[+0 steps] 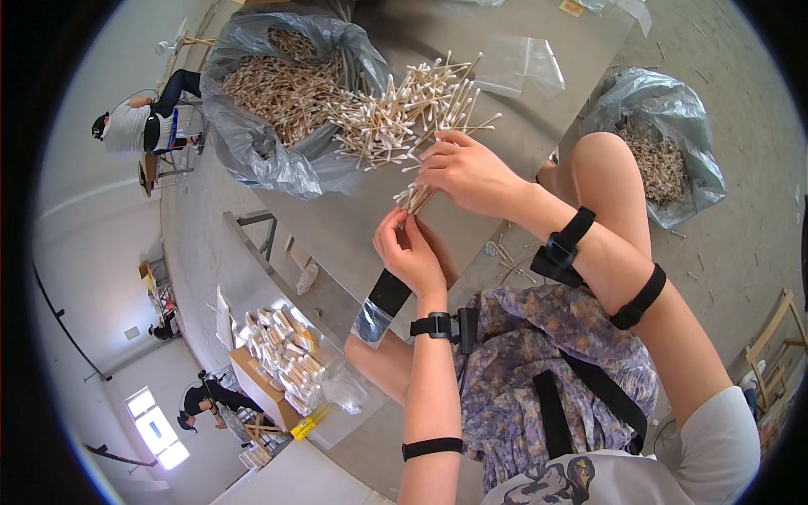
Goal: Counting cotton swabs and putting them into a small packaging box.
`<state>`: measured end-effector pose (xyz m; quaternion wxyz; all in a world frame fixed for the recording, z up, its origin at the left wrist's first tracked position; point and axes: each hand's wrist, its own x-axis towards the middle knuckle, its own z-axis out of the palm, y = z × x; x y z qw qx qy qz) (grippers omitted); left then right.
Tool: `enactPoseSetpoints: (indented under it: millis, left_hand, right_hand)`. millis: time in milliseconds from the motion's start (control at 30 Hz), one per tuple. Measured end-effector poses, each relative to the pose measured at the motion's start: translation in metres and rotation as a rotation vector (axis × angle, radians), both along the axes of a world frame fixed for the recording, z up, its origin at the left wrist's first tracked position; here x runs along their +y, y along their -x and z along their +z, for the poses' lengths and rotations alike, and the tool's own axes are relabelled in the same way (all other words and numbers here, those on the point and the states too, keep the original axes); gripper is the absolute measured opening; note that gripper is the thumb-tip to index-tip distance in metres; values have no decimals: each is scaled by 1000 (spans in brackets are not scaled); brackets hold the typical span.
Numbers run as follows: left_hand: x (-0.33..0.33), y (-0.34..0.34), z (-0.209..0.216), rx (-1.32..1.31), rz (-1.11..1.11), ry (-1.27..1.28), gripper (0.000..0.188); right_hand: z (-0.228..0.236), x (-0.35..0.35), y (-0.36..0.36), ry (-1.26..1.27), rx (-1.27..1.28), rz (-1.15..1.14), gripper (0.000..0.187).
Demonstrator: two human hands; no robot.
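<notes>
Between my two hands is a small bundle of cotton swabs (414, 199), with wooden sticks and white tips. My left hand (410, 255) pinches its near end with thumb and fingers. Curled over its other end is my right hand (473, 174), whose palm side is hidden. Just beyond my fingers, a loose heap of cotton swabs (391, 122) lies on the metal table (324, 227), its sticks pointing many ways. The heap reaches to the mouth of a large grey plastic bag (240, 160) full of swabs, at the far left.
Clear plastic bags (518, 67) lie on the table past the heap. Another grey bag (703, 151) of swabs stands on the floor at right, among scattered swabs. At lower left, a cardboard box (261, 389) stands beside piled swab packs (286, 353). Other people (220, 400) sit farther off.
</notes>
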<state>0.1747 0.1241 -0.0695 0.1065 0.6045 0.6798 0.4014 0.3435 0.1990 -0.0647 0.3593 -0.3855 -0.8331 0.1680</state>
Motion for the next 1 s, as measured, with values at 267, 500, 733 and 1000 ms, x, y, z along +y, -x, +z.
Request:
enactPoseSetpoints:
  millis: [267, 500, 733, 1000]
  left_hand:
    - [-2, 1, -1, 17, 47, -1, 5]
    - [-2, 0, -2, 16, 130, 1, 6]
    - [0, 3, -5, -28, 142, -57, 11]
    - [-11, 5, -3, -6, 132, 13, 8]
  right_hand:
    - [-2, 11, -8, -57, -20, -127, 19]
    - [-2, 12, -15, -24, -62, -194, 20]
    - [-2, 7, -16, -97, -41, -141, 19]
    - [2, 16, -9, -44, -95, -244, 18]
